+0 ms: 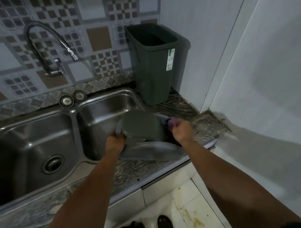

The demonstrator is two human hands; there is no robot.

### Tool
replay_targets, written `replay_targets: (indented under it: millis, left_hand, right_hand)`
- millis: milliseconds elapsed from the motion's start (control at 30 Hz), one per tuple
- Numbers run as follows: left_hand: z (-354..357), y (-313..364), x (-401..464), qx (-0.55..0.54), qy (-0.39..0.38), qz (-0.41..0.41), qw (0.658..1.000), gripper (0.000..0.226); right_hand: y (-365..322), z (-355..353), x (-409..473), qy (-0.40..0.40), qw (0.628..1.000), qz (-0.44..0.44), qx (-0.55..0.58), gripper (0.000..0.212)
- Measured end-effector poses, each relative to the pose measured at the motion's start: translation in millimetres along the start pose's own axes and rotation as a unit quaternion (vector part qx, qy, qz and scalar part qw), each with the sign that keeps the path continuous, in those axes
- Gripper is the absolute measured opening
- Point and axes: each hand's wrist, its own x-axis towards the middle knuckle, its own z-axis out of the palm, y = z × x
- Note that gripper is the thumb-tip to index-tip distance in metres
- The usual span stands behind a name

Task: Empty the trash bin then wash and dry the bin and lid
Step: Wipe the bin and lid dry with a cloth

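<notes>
A kitchen corner is shown, with a patterned tiled wall, a veined stone counter [179,104] and a stainless double sink [41,139] set into it; the sink is taken as the landmark. Above its left basin a flexible tap [52,40] is mounted on the wall, and two strainer plugs [73,98] are laid just behind the divider. To the right of the sink, on the counter against the wall, the dark green bin [153,63] is stood upright, open and seemingly empty.

The lid [144,137] is held tilted over the sink's right basin and its front right corner. Its left edge is gripped by the left hand [115,143], fingers curled round the rim. A purple cloth or sponge [172,122] is clamped in the right hand [181,129] and pressed to the lid's far right edge; individual fingers are blurred.

Wiping of the lid is judged to be under way, whether as washing or drying cannot be told. The lid could be dropped into the basin or onto the floor if the one-handed grip is loosened on wet plastic. Its swing flap could be pushed round under hard rubbing, so that patches are missed.
</notes>
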Motion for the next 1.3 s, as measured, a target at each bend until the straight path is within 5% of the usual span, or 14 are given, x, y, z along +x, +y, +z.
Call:
replay_targets:
  millis: [100,200,300,433,500,667,867,967,1033,1100,1200,1300]
  left_hand:
    - [7.0,-1.3,1.5,-0.145,-0.004,-0.067,0.987,0.052]
    - [8.7,-12.2,5.6,-0.300,-0.059,-0.094,0.947,0.061]
    - [13.5,-25.1,12.5,-0.172,-0.072,-0.116,0.976,0.108]
    - [28.4,-33.1,16.6,-0.007,-0.024,-0.044,0.999,0.076]
    - [30.6,-34.8,19.2,0.014,-0.017,-0.027,0.999,0.071]
    - [38.0,-37.3,24.4,0.029,0.013,-0.015,0.999,0.058]
    - [55.7,-36.1,32.9,0.086,0.054,-0.001,0.995,0.045]
    - [62.1,-35.3,23.9,0.139,0.095,0.008,0.986,0.046]
    - [63.7,-32.7,7.4,0.190,0.121,0.151,0.962,0.050]
    - [68.0,-31.7,-0.9,0.239,0.067,0.267,0.931,0.064]
    - [77.2,-30.2,-0.2,0.254,0.016,0.231,0.939,0.087]
    - [81.5,-27.9,2.2,0.260,0.002,0.212,0.942,0.089]
  right_hand:
    - [-27.3,0.6,11.1,0.012,0.987,-0.143,0.067,0.033]
    - [-29.1,-1.2,-8.2,-0.053,0.953,-0.294,-0.043,0.028]
    - [-17.3,11.4,-27.2,-0.045,0.921,-0.365,-0.130,0.031]
    - [12.1,12.6,-11.7,0.010,0.915,-0.384,-0.128,0.029]
    - [28.2,-4.2,5.7,0.009,0.926,-0.331,-0.179,0.029]
    - [74.5,-44.0,25.1,-0.056,0.967,0.036,-0.244,0.034]
    - [36.1,-23.8,27.0,0.027,0.998,-0.060,0.007,0.030]
    - [55.5,-4.9,18.1,-0.001,0.996,-0.078,-0.041,0.036]
    - [66.8,-8.6,10.9,0.010,0.998,-0.045,-0.041,0.037]
    - [68.1,-11.4,15.8,0.012,1.000,-0.002,-0.008,0.035]
    - [53.3,-13.9,17.8,0.029,0.999,0.004,0.020,0.040]
    - [51.4,-1.5,-3.5,0.035,0.987,-0.155,-0.011,0.044]
